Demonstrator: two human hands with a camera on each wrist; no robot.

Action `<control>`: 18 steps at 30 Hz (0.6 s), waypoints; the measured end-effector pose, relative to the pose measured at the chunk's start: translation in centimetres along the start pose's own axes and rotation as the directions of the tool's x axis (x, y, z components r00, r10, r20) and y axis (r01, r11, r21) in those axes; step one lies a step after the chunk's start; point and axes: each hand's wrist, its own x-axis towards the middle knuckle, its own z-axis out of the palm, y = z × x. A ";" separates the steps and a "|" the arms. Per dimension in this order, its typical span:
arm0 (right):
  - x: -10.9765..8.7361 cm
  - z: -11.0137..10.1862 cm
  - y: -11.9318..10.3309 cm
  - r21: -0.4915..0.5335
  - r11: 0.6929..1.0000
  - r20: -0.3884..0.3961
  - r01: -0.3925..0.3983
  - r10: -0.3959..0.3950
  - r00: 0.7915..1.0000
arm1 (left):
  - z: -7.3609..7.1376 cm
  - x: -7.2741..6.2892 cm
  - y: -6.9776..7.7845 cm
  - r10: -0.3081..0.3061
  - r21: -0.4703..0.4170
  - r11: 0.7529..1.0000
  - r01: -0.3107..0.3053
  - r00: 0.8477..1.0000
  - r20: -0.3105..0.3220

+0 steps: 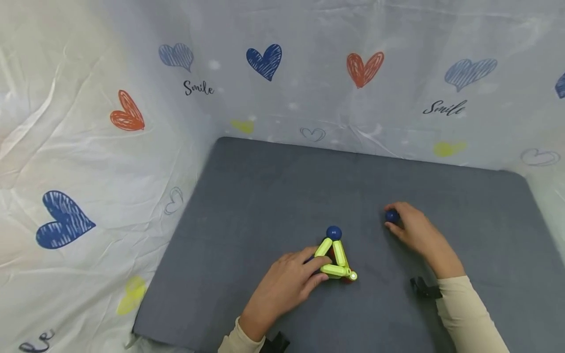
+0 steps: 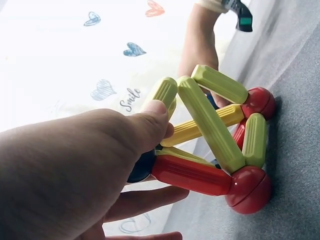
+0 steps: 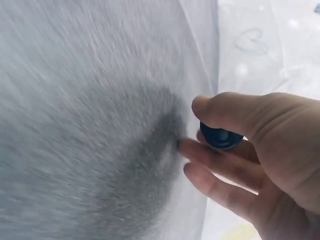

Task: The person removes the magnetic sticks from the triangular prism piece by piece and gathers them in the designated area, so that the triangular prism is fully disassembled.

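A structure of ridged sticks and balls (image 1: 339,252) stands on the grey mat, with yellow-green, yellow and red sticks. Two red balls, including the near one (image 2: 248,190), sit low on the mat side in the left wrist view. One dark blue ball (image 1: 334,233) is at the structure's far corner. My left hand (image 1: 287,279) grips the structure from its left side, thumb on a yellow-green stick (image 2: 212,125) end and near another blue ball (image 2: 142,167). Farther right, my right hand (image 1: 415,230) pinches a loose blue ball (image 3: 220,136) between thumb and fingers, over the mat.
The grey mat (image 1: 265,181) spreads under both hands. A white cloth (image 1: 309,98) printed with hearts and words rises behind it and along its left side. Dark wrist straps (image 1: 425,288) show at the sleeves.
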 end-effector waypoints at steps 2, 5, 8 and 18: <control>1.0 -0.3 0.6 -0.012 1.000 0.011 -0.015 0.015 1.000 | -0.1 0.0 0.0 0.001 -0.008 1.000 -0.001 1.000 0.001; 2.3 -0.5 1.6 -0.032 0.999 0.021 -0.031 0.032 0.999 | -0.2 0.0 0.0 0.005 -0.017 1.000 -0.005 1.000 0.006; 3.6 -0.7 2.4 -0.041 0.998 0.030 -0.049 0.050 0.998 | -0.3 -0.1 -0.1 0.002 -0.021 1.000 -0.002 1.000 0.011; 7.6 -2.1 4.2 -0.091 0.989 0.052 -0.116 0.121 0.991 | -0.2 -0.1 -0.5 0.020 -0.029 0.999 -0.020 1.000 0.015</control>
